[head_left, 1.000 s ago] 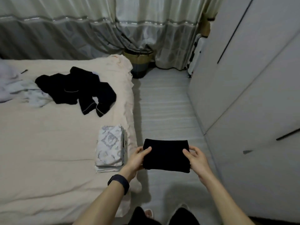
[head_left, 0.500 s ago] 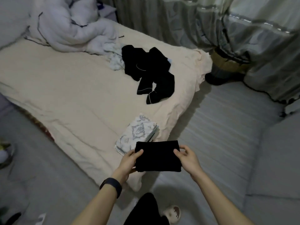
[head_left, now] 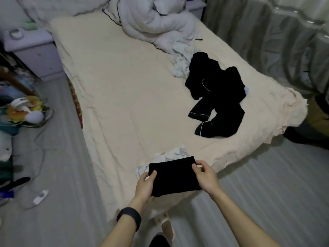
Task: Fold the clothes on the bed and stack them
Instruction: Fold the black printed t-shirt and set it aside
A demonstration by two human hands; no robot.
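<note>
1. At the near edge of the bed (head_left: 124,104), the folded black garment (head_left: 173,175) sits over the folded patterned garment (head_left: 169,155). The left hand (head_left: 145,184) pinches its left end and the right hand (head_left: 206,175) its right end, fingers curled on the cloth.
2. Advisable handling: lower it level, edges squared to the stack, then release both ends together.
3. The garment is a flat, dark rectangle; unfolded black clothes (head_left: 217,102) lie farther off, to the right.

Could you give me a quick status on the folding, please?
Left hand and right hand both gripping folded black garment, over patterned stack on bed. Unfolded black clothes lie farther up. Nothing in the way.
</note>
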